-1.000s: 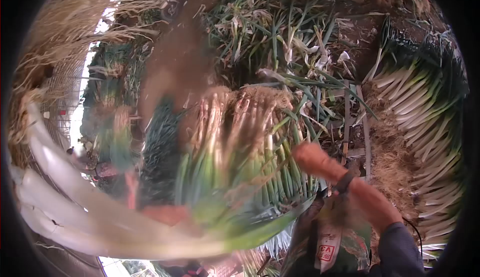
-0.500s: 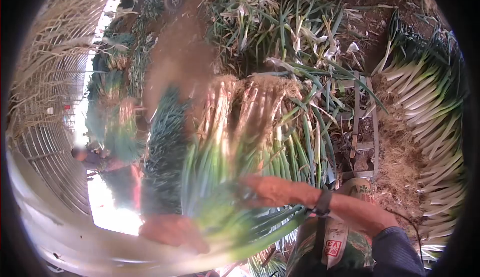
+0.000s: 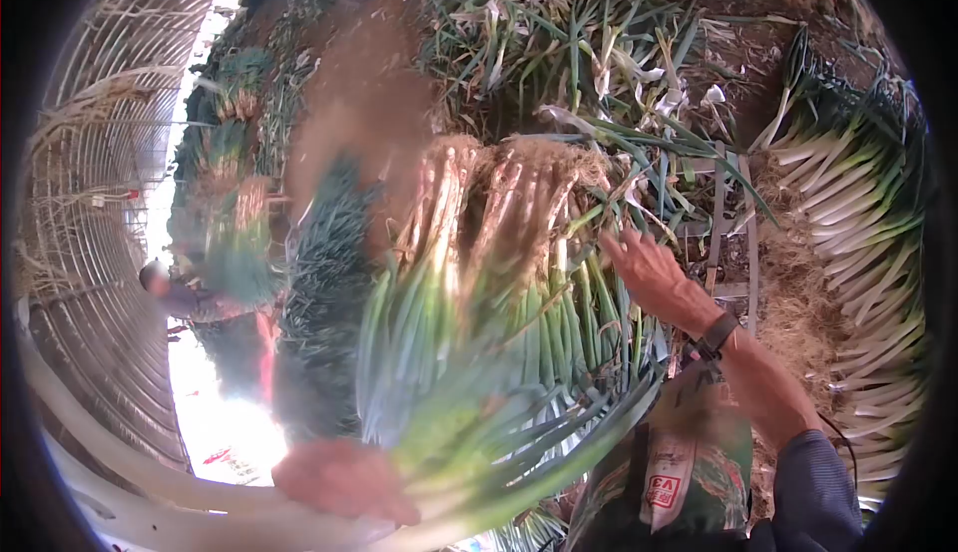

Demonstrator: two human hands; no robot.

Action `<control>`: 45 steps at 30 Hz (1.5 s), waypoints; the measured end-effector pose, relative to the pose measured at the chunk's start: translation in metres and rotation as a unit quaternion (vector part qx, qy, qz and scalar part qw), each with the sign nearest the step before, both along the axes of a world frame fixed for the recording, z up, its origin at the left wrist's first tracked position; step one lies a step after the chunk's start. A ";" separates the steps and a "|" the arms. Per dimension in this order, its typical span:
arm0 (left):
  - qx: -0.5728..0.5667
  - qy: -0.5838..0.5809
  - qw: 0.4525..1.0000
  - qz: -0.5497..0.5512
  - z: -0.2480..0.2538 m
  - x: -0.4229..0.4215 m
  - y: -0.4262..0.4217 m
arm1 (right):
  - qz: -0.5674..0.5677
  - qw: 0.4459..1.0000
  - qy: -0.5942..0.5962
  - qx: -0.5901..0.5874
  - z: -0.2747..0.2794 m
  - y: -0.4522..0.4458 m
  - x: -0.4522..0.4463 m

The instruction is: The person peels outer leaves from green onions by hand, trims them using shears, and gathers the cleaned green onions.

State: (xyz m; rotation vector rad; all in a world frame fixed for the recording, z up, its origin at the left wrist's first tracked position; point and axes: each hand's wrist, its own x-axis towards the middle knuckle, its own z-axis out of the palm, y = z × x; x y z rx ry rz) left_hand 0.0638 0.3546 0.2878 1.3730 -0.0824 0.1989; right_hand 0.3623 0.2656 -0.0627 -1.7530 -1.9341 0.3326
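My left hand, smeared by motion at the lower left, is closed around the pale lower stalks of some green onions. Their green leaves fan out to the right across my front. My right hand, with a dark band on the wrist, reaches forward with its fingers extended and apart. Its fingertips are over the right side of a pile of green onions, close to the stalks; I cannot tell whether they touch. The pile lies with brown roots away from me and leaves toward me.
Loose leaves and trimmings are heaped beyond the pile. A long row of green onions lies at the right, roots inward. A metal frame stands beside the pile. Another person is at the far left, near more bundles.
My right hand has moved away from the leaves in front of me, forward and right to the pile's right side. My left hand stays at the lower left with the green onions.
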 end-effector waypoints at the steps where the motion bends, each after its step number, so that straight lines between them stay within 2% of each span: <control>1: 0.006 -0.002 1.000 0.006 -0.002 -0.001 -0.001 | 0.006 1.000 -0.007 0.009 0.022 0.006 -0.004; 2: 0.013 -0.003 1.000 0.012 -0.004 -0.002 -0.002 | 0.012 1.000 -0.014 0.017 0.044 0.011 -0.008; 3: 0.017 -0.003 1.000 0.015 -0.005 -0.001 -0.003 | 0.054 0.994 0.050 -0.080 0.059 0.008 -0.023; 4: 0.024 0.005 0.999 0.027 -0.005 0.001 -0.005 | 0.176 0.959 0.107 -0.193 0.058 0.007 -0.043; 5: 0.030 0.013 0.999 0.039 -0.004 0.004 -0.007 | 0.258 0.917 0.193 -0.236 0.073 0.005 -0.058; 6: 0.039 0.028 0.997 0.059 0.001 0.008 -0.011 | 0.336 0.858 0.275 -0.273 0.090 0.003 -0.072; 7: 0.049 0.044 0.995 0.079 0.004 0.011 -0.014 | 0.323 0.762 0.452 -0.334 0.102 -0.002 -0.087; 9: 0.054 0.044 0.995 0.074 0.004 0.015 -0.012 | 0.298 0.632 0.618 -0.360 0.104 -0.015 -0.116; 11: 0.055 0.041 0.994 0.080 0.001 0.015 -0.014 | 0.302 0.625 0.644 -0.321 0.088 -0.021 -0.139; 13: 0.052 0.034 0.993 0.097 -0.003 0.013 -0.017 | 0.305 0.601 0.684 -0.279 0.097 -0.025 -0.135; 15: 0.052 0.030 0.993 0.100 -0.006 0.014 -0.019 | 0.292 0.666 0.636 -0.256 0.109 -0.027 -0.119; 17: 0.048 0.027 0.994 0.094 -0.006 0.012 -0.018 | 0.256 0.806 0.472 -0.248 0.118 -0.019 -0.103; 19: 0.040 0.026 0.996 0.077 -0.005 0.006 -0.014 | 0.234 0.903 0.278 -0.228 0.061 -0.019 -0.098; 21: 0.086 0.021 0.988 0.130 -0.002 0.002 -0.019 | 0.168 0.965 0.151 -0.136 0.013 -0.026 -0.071; 23: 0.156 0.023 0.968 0.196 -0.002 -0.013 -0.029 | 0.097 0.969 0.107 -0.200 0.002 -0.025 -0.032; 25: 0.245 0.032 0.929 0.275 0.002 -0.045 -0.026 | 0.037 0.983 0.069 -0.165 -0.009 -0.039 0.005; 26: 0.011 0.296 0.931 0.212 0.048 -0.049 0.008 | 0.017 0.979 0.034 -0.199 0.000 -0.047 0.020; 28: -0.004 0.323 0.899 0.295 0.066 -0.066 0.022 | 0.011 0.983 0.017 -0.182 -0.008 -0.073 0.042; 29: 0.212 0.079 0.871 0.436 0.041 -0.088 0.005 | 0.008 0.985 0.009 -0.172 -0.013 -0.089 0.053; 30: 0.160 0.056 0.825 0.539 0.048 -0.097 0.010 | 0.011 0.980 0.014 -0.197 -0.031 -0.108 0.061; 32: 0.128 0.038 0.682 0.719 0.074 -0.046 0.011 | 0.025 0.969 0.017 -0.244 -0.059 -0.142 0.076; 33: 0.165 0.038 0.666 0.726 0.080 -0.026 0.021 | 0.033 0.963 0.019 -0.267 -0.063 -0.153 0.079; 34: 0.187 0.065 0.680 0.706 0.091 -0.006 0.028 | 0.030 0.958 -0.002 -0.284 -0.058 -0.164 0.081; 37: 0.318 0.106 0.673 0.660 0.103 0.052 0.047 | -0.002 0.985 0.009 -0.171 -0.010 -0.174 0.069; 38: 0.355 0.101 0.640 0.674 0.104 0.054 0.068 | 0.004 0.984 0.011 -0.179 0.011 -0.168 0.067; 39: 0.382 0.141 0.659 0.633 0.105 0.077 0.071 | 0.018 0.982 0.032 -0.184 0.022 -0.164 0.064; 41: 0.425 0.173 0.681 0.571 0.090 0.125 0.074 | 0.043 0.978 0.072 -0.192 0.037 -0.155 0.061; 42: 0.451 0.191 0.670 0.557 0.076 0.172 0.054 | 0.041 0.983 0.110 -0.143 0.046 -0.148 0.059; 43: 0.549 0.202 0.627 0.515 0.058 0.174 0.073 | 0.050 0.981 0.122 -0.139 0.059 -0.142 0.058; 45: 0.588 0.240 0.674 0.378 0.018 0.218 0.059 | 0.073 0.978 0.147 -0.133 0.104 -0.128 0.060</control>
